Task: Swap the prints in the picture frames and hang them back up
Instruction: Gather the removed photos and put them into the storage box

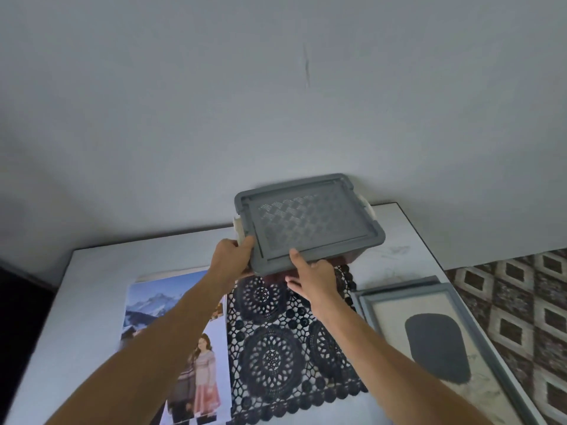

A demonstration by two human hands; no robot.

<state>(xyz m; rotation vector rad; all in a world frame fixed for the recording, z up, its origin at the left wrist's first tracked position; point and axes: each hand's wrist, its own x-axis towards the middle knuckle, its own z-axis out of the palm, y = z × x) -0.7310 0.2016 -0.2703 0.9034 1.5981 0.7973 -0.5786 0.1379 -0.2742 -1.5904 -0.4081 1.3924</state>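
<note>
The left hand (230, 256) and right hand (317, 280) curl their fingers (295, 285) round a rectangular grey plastic box (306, 222), lid weave-embossed.

The left forearm (171, 332) covers part of the print (147, 305). The picture frame (460, 289) runs off the bottom edge. The box (310, 222) hides the lace mat's (276, 348) far end.

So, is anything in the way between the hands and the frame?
Only the box: the left hand and the right hand both grip it, at the mat's far end. The frame lies uncovered at the right.
</note>
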